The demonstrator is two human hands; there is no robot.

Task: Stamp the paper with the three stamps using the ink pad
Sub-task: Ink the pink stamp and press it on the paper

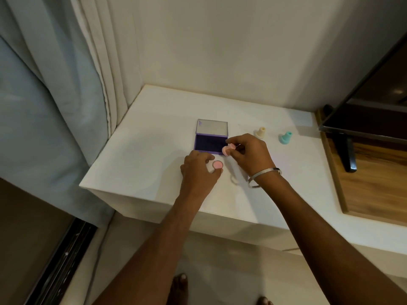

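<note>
White tabletop (pixel 154 164) fills the corner, hemmed by pale curtains (pixel 66 84) on the left and a plain wall behind. At its middle an ink pad (pixel 210 144) is seen lying open, lid tilted back, dark purple pad exposed. A pink stamp (pixel 228 150) is pinched in the right hand (pixel 251 157), fingers curled round it, right at the pad's near right corner. A pink cap (pixel 218 165) is held between the left hand's (pixel 198 170) thumb and fingers, just in front of the pad. Off to the right, a cream stamp (pixel 260 132) and a teal stamp (pixel 285 137) are left standing apart. Paper cannot be made out against the white top. A metal bangle (pixel 264 177) is worn on the right wrist.
</note>
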